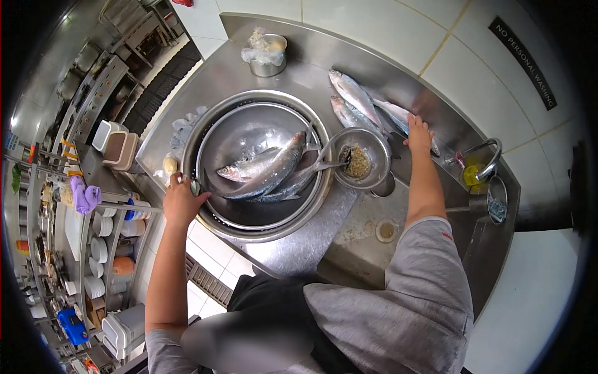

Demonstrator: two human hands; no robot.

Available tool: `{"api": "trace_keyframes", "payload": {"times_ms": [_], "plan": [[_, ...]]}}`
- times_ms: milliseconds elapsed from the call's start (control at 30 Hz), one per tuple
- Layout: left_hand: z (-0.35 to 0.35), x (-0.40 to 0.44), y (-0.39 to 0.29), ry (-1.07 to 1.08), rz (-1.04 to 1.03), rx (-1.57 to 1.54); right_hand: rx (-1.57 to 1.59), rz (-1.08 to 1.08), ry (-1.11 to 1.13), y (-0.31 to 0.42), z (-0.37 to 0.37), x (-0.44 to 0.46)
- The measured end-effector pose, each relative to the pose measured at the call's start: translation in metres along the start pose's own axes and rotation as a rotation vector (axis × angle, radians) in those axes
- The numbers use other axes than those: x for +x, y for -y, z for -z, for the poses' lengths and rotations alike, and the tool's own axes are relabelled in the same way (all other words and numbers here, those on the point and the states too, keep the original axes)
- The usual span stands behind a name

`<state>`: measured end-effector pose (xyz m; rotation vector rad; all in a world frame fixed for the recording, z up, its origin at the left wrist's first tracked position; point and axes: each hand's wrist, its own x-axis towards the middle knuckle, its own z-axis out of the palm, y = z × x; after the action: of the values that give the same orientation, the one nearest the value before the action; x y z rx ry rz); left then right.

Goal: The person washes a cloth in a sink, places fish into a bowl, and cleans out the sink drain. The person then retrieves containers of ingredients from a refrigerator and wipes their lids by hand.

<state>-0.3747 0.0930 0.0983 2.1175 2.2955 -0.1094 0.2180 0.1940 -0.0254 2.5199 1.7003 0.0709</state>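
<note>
My right hand (420,133) lies over a silvery fish (393,113) on the steel counter, fingers apart, touching it. Beside that fish are more whole fish (355,93). At the left rim of a large steel basin (261,235) is my left hand (183,198), its thumb spread from its fingers. A small pale item shows by that thumb, too small to name. Inside the basin sits a steel bowl (243,124) with several fish (268,171) in it. A smaller steel bowl (380,140) between the hands holds yellowish-brown bits (358,163).
A metal pot (269,65) with whitish scraps stands at the back. Crumpled clear plastic (184,131) and a beige lump (170,164) lie left of the basin. A sink (355,249) is at the front right, with a curved tap (493,149) beyond. Shelves of dishes (98,249) stand left.
</note>
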Motion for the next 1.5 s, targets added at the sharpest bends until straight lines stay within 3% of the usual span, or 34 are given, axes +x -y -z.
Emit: {"api": "trace_keyframes", "payload": {"times_ms": [167, 267, 367, 433, 500, 633, 700, 767, 867, 967, 1033, 1100, 1167, 1200, 1233, 1300, 1333, 1400, 1500], "plan": [[-0.002, -0.002, 0.004, -0.017, -0.006, -0.022, -0.029, -0.007, 0.024, -0.005, 0.021, -0.02], [-0.003, -0.002, 0.006, -0.01, -0.01, -0.034, 0.212, -0.043, 0.094, -0.023, 0.035, -0.031], [-0.005, -0.002, 0.009, -0.012, -0.024, -0.034, 0.396, 0.111, 0.125, -0.037, 0.049, -0.037], [-0.002, -0.003, 0.009, -0.01, -0.014, -0.049, 0.633, 0.059, 0.197, -0.024, 0.094, -0.062], [-0.004, -0.003, 0.011, -0.008, -0.021, -0.052, 0.674, 0.113, 0.128, -0.013, 0.107, -0.064], [-0.004, -0.003, 0.012, -0.007, -0.017, -0.091, 1.219, 0.29, 0.424, 0.065, 0.155, -0.084], [-0.006, -0.002, 0.013, -0.005, -0.019, -0.099, 1.504, 0.167, 0.491, 0.128, 0.173, -0.112], [-0.007, -0.003, 0.014, -0.004, -0.013, -0.1, 1.776, 0.267, 0.789, 0.186, 0.163, -0.117], [-0.007, -0.005, 0.016, -0.039, -0.038, -0.091, 2.007, 0.08, 0.766, 0.278, 0.129, -0.145], [-0.008, -0.004, 0.014, -0.036, -0.041, -0.084, 1.932, 0.146, 0.51, 0.339, 0.06, -0.163], [-0.005, -0.005, 0.013, -0.023, -0.03, -0.076, 1.796, 0.124, 0.675, 0.332, 0.068, -0.158], [-0.004, -0.005, 0.014, -0.015, -0.037, -0.086, 1.664, 0.104, 0.647, 0.306, 0.097, -0.128], [-0.006, -0.004, 0.014, -0.014, -0.04, -0.1, 1.995, 0.258, 0.659, 0.269, 0.092, -0.064], [-0.008, -0.004, 0.015, -0.036, -0.047, -0.088, 1.876, 0.372, 0.474, 0.243, 0.108, -0.038], [-0.009, -0.003, 0.015, -0.06, -0.054, -0.075, 1.897, 0.292, 0.302, 0.22, 0.111, -0.013], [-0.005, -0.002, 0.013, -0.037, -0.036, -0.079, 1.349, 0.156, -0.175, 0.177, 0.078, 0.046], [-0.004, -0.003, 0.012, -0.006, -0.022, -0.086, 1.026, 0.169, -0.215, 0.15, 0.056, 0.066], [-0.003, -0.002, 0.01, 0.002, -0.006, -0.092, 0.646, -0.062, -0.101, 0.134, 0.016, 0.079], [-0.004, -0.001, 0.009, 0.007, 0.016, -0.086, 0.573, -0.07, 0.052, 0.138, -0.004, 0.068]]}}
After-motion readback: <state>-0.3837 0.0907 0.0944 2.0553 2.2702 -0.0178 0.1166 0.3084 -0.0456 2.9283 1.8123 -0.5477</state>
